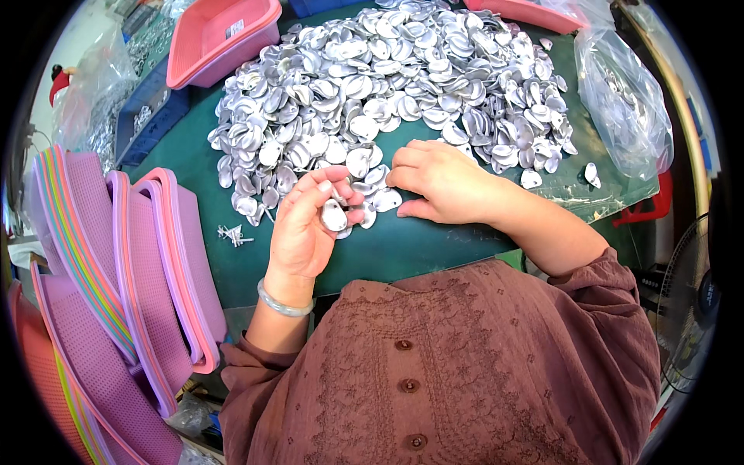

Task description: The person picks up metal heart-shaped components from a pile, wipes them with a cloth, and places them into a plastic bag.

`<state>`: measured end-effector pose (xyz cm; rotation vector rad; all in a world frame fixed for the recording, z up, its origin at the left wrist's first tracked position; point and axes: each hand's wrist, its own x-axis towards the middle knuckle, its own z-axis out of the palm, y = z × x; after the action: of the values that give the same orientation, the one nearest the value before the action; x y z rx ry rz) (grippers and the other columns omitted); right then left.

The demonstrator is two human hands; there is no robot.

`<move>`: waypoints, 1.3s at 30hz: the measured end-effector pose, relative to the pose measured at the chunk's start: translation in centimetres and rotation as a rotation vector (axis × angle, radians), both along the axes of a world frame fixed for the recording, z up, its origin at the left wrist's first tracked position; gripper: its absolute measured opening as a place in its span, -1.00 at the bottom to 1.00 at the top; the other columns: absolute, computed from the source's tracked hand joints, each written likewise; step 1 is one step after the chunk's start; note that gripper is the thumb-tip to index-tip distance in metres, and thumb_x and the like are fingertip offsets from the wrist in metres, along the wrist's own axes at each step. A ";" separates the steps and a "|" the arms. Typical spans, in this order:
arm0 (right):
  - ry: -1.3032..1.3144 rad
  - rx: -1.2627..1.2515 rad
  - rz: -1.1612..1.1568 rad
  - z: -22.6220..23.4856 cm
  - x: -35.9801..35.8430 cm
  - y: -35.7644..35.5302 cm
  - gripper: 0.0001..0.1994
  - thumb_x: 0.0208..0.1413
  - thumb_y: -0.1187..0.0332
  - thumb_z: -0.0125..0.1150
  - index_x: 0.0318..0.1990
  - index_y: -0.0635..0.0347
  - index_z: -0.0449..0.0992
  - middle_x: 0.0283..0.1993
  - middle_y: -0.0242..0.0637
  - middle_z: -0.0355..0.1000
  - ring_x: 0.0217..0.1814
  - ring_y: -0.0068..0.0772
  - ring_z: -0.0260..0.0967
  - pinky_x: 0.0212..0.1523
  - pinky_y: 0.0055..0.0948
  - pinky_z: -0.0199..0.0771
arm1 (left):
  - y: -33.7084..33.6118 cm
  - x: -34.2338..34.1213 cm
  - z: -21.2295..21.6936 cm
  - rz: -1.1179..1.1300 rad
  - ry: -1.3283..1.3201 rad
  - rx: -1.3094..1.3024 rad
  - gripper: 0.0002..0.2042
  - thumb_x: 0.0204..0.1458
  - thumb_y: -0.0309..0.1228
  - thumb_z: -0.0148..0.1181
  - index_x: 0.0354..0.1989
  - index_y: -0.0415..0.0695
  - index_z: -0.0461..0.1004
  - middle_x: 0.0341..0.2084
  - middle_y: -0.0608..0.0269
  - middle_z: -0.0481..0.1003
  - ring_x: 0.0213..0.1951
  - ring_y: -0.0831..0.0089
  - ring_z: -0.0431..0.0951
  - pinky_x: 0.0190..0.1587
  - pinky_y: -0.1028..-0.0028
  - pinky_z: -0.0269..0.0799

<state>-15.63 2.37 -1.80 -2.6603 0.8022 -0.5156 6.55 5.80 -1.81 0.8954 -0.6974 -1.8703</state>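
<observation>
A broad heap of silver, drop-shaped metal discs (364,126), some with a small hole, covers the far half of the green table. At the heap's near edge my left hand (298,221) is turned palm up, its fingers curled round a silver metal disc (334,216); another piece seems to lie behind it among the fingers. My right hand (443,184) rests palm down just to the right, its bent fingertips touching the edge of several loose discs (385,199). Whatever those fingertips pinch is hidden.
Stacked purple baskets (182,256) stand at the left. A pink tray (225,39) and a blue bin (147,116) sit far left, a clear bag of metal pieces (624,108) far right. Small metal pins (232,234) lie on the green table (434,246). A fan (686,302) stands right.
</observation>
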 end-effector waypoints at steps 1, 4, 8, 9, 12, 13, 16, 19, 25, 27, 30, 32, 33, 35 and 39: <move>0.009 -0.010 0.000 0.0 0.1 0.0 -0.73 -0.25 0.27 0.26 -0.40 0.19 0.39 -0.39 -0.29 0.29 -0.24 -0.22 0.28 -0.24 -0.32 0.29 | 0.0 0.1 0.0 0.001 0.008 0.008 -0.75 0.08 -0.37 -0.12 -0.15 -0.26 0.33 -0.45 0.24 0.37 -0.29 0.36 0.46 -0.30 0.45 0.47; 0.015 -0.004 -0.016 -0.2 0.1 0.1 -0.73 -0.25 0.24 0.26 -0.43 0.19 0.40 -0.40 -0.31 0.29 -0.25 -0.24 0.27 -0.24 -0.33 0.28 | 0.2 0.3 0.0 0.011 0.026 0.031 -0.77 0.07 -0.40 -0.10 -0.18 -0.27 0.34 -0.50 0.27 0.37 -0.33 0.39 0.47 -0.38 0.49 0.46; 0.042 0.013 -0.066 0.1 0.2 0.3 -0.76 -0.24 0.23 0.26 -0.50 0.19 0.41 -0.42 -0.31 0.29 -0.26 -0.24 0.27 -0.26 -0.34 0.28 | 0.3 0.3 -0.3 0.007 -0.024 0.021 -0.80 0.04 -0.47 -0.10 -0.19 -0.27 0.34 -0.52 0.28 0.37 -0.36 0.40 0.46 -0.43 0.49 0.41; 0.039 0.007 -0.072 0.0 0.3 0.4 -0.77 -0.23 0.24 0.25 -0.51 0.19 0.41 -0.43 -0.30 0.29 -0.26 -0.24 0.28 -0.26 -0.34 0.28 | 0.3 0.4 -0.4 -0.005 -0.052 0.009 -0.79 0.04 -0.47 -0.11 -0.17 -0.26 0.33 -0.50 0.28 0.35 -0.35 0.38 0.45 -0.43 0.48 0.39; 0.031 0.052 -0.108 -0.2 0.4 0.4 -0.81 -0.22 0.27 0.23 -0.54 0.18 0.42 -0.44 -0.30 0.30 -0.27 -0.23 0.29 -0.27 -0.32 0.27 | 0.3 0.2 -0.2 0.011 -0.063 0.005 -0.78 -0.01 -0.55 -0.13 -0.16 -0.27 0.33 -0.48 0.26 0.37 -0.35 0.38 0.44 -0.44 0.48 0.38; 0.028 0.077 -0.123 -0.3 0.4 0.4 -0.82 -0.21 0.29 0.23 -0.54 0.18 0.42 -0.44 -0.29 0.30 -0.28 -0.23 0.29 -0.27 -0.31 0.27 | 0.3 0.2 -0.1 0.017 -0.063 0.013 -0.77 -0.01 -0.56 -0.14 -0.16 -0.27 0.33 -0.47 0.26 0.37 -0.35 0.38 0.44 -0.44 0.49 0.38; 0.053 0.243 -0.163 -0.2 0.5 0.3 -0.84 -0.21 0.30 0.21 -0.54 0.16 0.42 -0.44 -0.30 0.32 -0.29 -0.23 0.31 -0.29 -0.29 0.25 | 0.3 0.1 0.0 0.029 -0.063 0.034 -0.76 -0.02 -0.58 -0.15 -0.16 -0.27 0.33 -0.45 0.24 0.38 -0.35 0.38 0.45 -0.44 0.49 0.38; 0.023 0.213 -0.160 -0.1 0.5 0.5 -0.84 -0.20 0.28 0.21 -0.50 0.16 0.44 -0.44 -0.31 0.32 -0.29 -0.23 0.31 -0.30 -0.28 0.23 | 0.3 0.1 0.0 0.020 -0.065 0.042 -0.77 -0.01 -0.57 -0.14 -0.16 -0.27 0.33 -0.44 0.24 0.38 -0.36 0.39 0.44 -0.45 0.51 0.38; -0.023 0.093 -0.135 -0.2 0.7 1.1 -0.82 -0.19 0.28 0.22 -0.43 0.14 0.45 -0.42 -0.29 0.30 -0.24 -0.23 0.29 -0.26 -0.29 0.21 | 0.4 -0.1 0.0 0.014 -0.101 0.009 -0.78 0.00 -0.56 -0.11 -0.17 -0.27 0.35 -0.44 0.24 0.39 -0.37 0.42 0.44 -0.47 0.53 0.37; -0.015 0.082 -0.105 -0.2 0.9 1.1 -0.83 -0.19 0.30 0.22 -0.43 0.13 0.45 -0.41 -0.29 0.29 -0.22 -0.24 0.29 -0.25 -0.29 0.21 | 0.5 -0.1 0.0 0.016 -0.116 0.011 -0.79 0.00 -0.55 -0.11 -0.18 -0.27 0.35 -0.45 0.24 0.39 -0.37 0.42 0.44 -0.47 0.53 0.37; -0.005 0.080 -0.075 0.0 1.1 1.0 -0.85 -0.19 0.31 0.22 -0.44 0.13 0.45 -0.41 -0.30 0.29 -0.23 -0.25 0.29 -0.24 -0.29 0.22 | 0.6 -0.2 0.0 0.012 -0.114 -0.004 -0.79 0.00 -0.55 -0.09 -0.17 -0.27 0.35 -0.45 0.24 0.39 -0.38 0.42 0.44 -0.47 0.54 0.37; -0.015 0.122 -0.049 -0.1 1.0 0.8 -0.87 -0.18 0.33 0.21 -0.46 0.14 0.45 -0.43 -0.31 0.29 -0.27 -0.24 0.30 -0.27 -0.29 0.24 | 0.6 -0.1 0.0 0.010 -0.110 -0.006 -0.79 0.00 -0.54 -0.09 -0.18 -0.28 0.35 -0.45 0.24 0.39 -0.38 0.43 0.44 -0.47 0.55 0.37; -0.028 0.161 -0.031 -0.3 0.9 0.6 -0.87 -0.18 0.34 0.20 -0.48 0.15 0.45 -0.45 -0.31 0.30 -0.30 -0.22 0.31 -0.29 -0.30 0.25 | 0.6 -0.1 0.0 0.009 -0.109 -0.007 -0.79 0.00 -0.54 -0.08 -0.18 -0.28 0.35 -0.45 0.24 0.40 -0.39 0.43 0.44 -0.48 0.55 0.36; -0.091 0.311 -0.051 -0.2 0.7 0.3 -0.89 -0.17 0.36 0.18 -0.50 0.18 0.45 -0.48 -0.30 0.33 -0.37 -0.22 0.33 -0.35 -0.33 0.28 | 0.7 -0.2 0.1 0.004 -0.112 -0.003 -0.79 0.00 -0.54 -0.08 -0.18 -0.28 0.36 -0.46 0.24 0.40 -0.40 0.44 0.44 -0.48 0.55 0.36; -0.347 0.837 -0.277 1.8 0.2 0.1 -0.88 -0.09 0.40 0.11 -0.47 0.29 0.47 -0.56 -0.35 0.38 -0.52 -0.58 0.26 -0.47 -0.56 0.28 | 0.7 -0.7 0.3 -0.006 -0.109 0.015 -0.82 0.01 -0.55 -0.07 -0.21 -0.26 0.38 -0.47 0.26 0.44 -0.43 0.49 0.46 -0.49 0.57 0.39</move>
<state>-15.47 2.47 -0.03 -1.6569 0.9996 -0.5319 5.88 6.52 -1.48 1.0123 -0.7538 -1.8450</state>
